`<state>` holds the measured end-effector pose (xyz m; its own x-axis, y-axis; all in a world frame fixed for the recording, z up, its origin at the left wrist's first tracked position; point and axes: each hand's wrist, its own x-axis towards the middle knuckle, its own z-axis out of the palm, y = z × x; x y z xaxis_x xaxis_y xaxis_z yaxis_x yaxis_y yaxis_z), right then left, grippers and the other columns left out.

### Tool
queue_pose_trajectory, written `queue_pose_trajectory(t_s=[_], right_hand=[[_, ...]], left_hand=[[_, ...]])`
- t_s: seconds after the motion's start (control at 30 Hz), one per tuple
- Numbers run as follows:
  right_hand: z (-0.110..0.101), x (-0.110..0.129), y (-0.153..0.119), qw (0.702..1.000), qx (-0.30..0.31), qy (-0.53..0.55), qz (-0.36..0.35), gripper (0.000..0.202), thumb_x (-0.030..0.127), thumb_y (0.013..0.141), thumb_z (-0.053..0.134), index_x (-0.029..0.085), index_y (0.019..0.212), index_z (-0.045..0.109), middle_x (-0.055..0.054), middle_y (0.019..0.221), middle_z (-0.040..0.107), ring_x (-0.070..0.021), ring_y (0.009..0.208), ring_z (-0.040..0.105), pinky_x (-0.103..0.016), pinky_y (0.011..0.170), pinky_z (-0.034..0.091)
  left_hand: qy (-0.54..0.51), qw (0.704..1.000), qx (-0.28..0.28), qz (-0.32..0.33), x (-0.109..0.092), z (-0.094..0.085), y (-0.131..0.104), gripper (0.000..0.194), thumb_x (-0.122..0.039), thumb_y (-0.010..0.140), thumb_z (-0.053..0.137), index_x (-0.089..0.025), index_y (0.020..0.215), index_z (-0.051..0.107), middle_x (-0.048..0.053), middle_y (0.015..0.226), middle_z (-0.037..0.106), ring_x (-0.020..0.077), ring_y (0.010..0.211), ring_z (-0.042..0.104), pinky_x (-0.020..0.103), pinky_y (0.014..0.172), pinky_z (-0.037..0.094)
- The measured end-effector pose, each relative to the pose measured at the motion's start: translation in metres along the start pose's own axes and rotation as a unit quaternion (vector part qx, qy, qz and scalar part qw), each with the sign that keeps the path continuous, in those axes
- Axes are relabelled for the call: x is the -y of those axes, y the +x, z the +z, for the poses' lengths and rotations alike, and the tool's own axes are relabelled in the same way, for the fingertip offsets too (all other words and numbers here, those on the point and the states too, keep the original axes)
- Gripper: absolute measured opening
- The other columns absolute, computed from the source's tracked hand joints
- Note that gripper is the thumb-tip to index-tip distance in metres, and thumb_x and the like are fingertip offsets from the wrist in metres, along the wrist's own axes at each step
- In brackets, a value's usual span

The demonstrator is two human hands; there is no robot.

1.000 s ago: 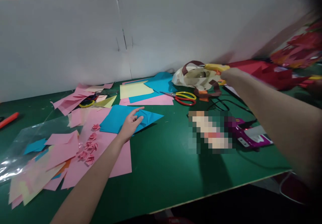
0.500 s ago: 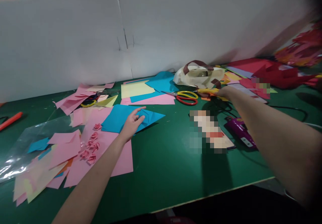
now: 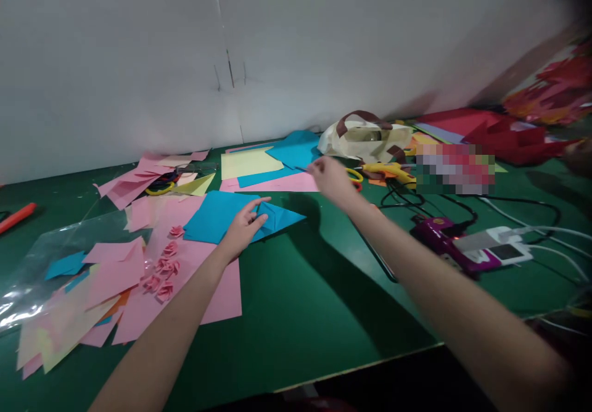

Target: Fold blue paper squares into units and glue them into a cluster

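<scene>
My left hand (image 3: 245, 226) lies on a folded blue paper (image 3: 213, 214), with its fingers apart, beside a creased, pointed flap. My right hand (image 3: 330, 181) is over the scissors (image 3: 356, 185), covering part of their blades. Its fingers look bunched together but are slightly blurred, and I cannot tell whether they touch or hold anything. The red and yellow scissor handles show behind the wrist. To the right, a yellow glue gun (image 3: 386, 171) rests on the table, apart from the hand.
Small pink paper roses (image 3: 165, 268) sit on pink sheets at the left, near a clear plastic bag (image 3: 50, 245). A cream bag (image 3: 342, 144) stands behind. On the right are a purple power strip (image 3: 432, 236), a white charger (image 3: 513, 248), cables, and a phone edge (image 3: 382, 255) under my forearm.
My right hand has left the glue gun and moved left over the scissors. The glue gun now lies on the table. My left hand stays on the blue paper.
</scene>
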<state>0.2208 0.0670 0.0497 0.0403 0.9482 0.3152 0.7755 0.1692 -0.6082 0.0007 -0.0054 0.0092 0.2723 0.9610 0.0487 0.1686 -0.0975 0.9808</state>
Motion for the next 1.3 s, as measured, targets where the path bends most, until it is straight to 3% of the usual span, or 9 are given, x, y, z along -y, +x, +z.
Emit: queue_pose_trajectory(t_s=[0.13,0.27,0.4,0.57,0.73,0.93,1.3], right_hand=[[0.041,0.03,-0.058,0.988,0.124,0.095,-0.022,0.049,0.052,0.09,0.033,0.016,0.072,0.061,-0.003,0.063,0.059,-0.0141,0.059,0.053,-0.025,0.053,0.034],[0.046,0.026,-0.071,0.967,0.198,0.155,-0.03,0.055,0.063,0.084,0.034,0.017,0.063,0.055,0.001,0.055,0.046,-0.0108,0.052,0.043,-0.025,0.048,0.026],[0.035,0.012,-0.058,0.949,0.259,0.172,-0.044,0.054,0.068,0.073,0.049,0.017,0.056,0.052,0.004,0.051,0.038,-0.0084,0.048,0.035,-0.024,0.046,0.023],[0.032,0.005,-0.055,0.9,0.359,0.248,-0.013,0.044,0.061,0.065,0.064,0.017,0.064,0.058,0.001,0.058,0.054,-0.0113,0.053,0.053,-0.023,0.05,0.038],[0.04,0.002,-0.056,0.904,0.34,0.259,0.01,0.043,0.059,0.065,0.065,0.016,0.062,0.061,-0.002,0.059,0.058,-0.0131,0.053,0.058,-0.023,0.049,0.043],[0.042,0.002,-0.056,0.907,0.315,0.279,0.019,0.042,0.057,0.064,0.067,0.016,0.06,0.061,-0.001,0.057,0.058,-0.0121,0.049,0.056,-0.024,0.048,0.045],[0.037,0.005,-0.057,0.882,0.341,0.323,0.027,0.037,0.052,0.065,0.069,0.016,0.072,0.07,-0.005,0.07,0.068,-0.0156,0.063,0.064,-0.026,0.059,0.052]], left_hand=[[0.019,1.0,0.006,0.009,0.005,0.003,0.001,0.039,-0.034,0.079,0.062,-0.026,0.117,0.057,0.003,0.093,0.061,0.0167,0.081,0.056,0.025,0.07,0.042],[0.02,0.999,0.02,0.017,0.005,0.007,0.003,0.036,-0.032,0.08,0.06,-0.027,0.116,0.057,0.004,0.11,0.06,0.0206,0.098,0.055,0.028,0.08,0.043],[0.012,1.0,0.017,0.005,-0.001,0.007,0.0,0.04,-0.036,0.08,0.061,-0.028,0.119,0.056,0.004,0.091,0.063,0.0178,0.075,0.057,0.026,0.063,0.045],[0.0,1.0,0.005,-0.014,-0.003,0.005,-0.002,0.051,-0.042,0.079,0.062,-0.026,0.127,0.05,-0.003,0.06,0.053,0.0117,0.048,0.047,0.023,0.045,0.036],[0.0,1.0,-0.002,-0.018,-0.006,0.005,-0.003,0.067,-0.037,0.073,0.071,-0.025,0.132,0.043,-0.009,0.05,0.041,0.0075,0.042,0.041,0.019,0.043,0.032],[-0.014,1.0,0.01,-0.025,-0.007,0.006,-0.002,0.078,-0.031,0.069,0.074,-0.024,0.136,0.034,-0.006,0.062,0.058,0.0152,0.063,0.062,0.025,0.059,0.049],[-0.026,0.999,0.019,-0.026,-0.002,0.006,-0.001,0.075,-0.026,0.07,0.073,-0.024,0.135,0.036,0.0,0.071,0.068,0.0188,0.069,0.068,0.03,0.064,0.055]])
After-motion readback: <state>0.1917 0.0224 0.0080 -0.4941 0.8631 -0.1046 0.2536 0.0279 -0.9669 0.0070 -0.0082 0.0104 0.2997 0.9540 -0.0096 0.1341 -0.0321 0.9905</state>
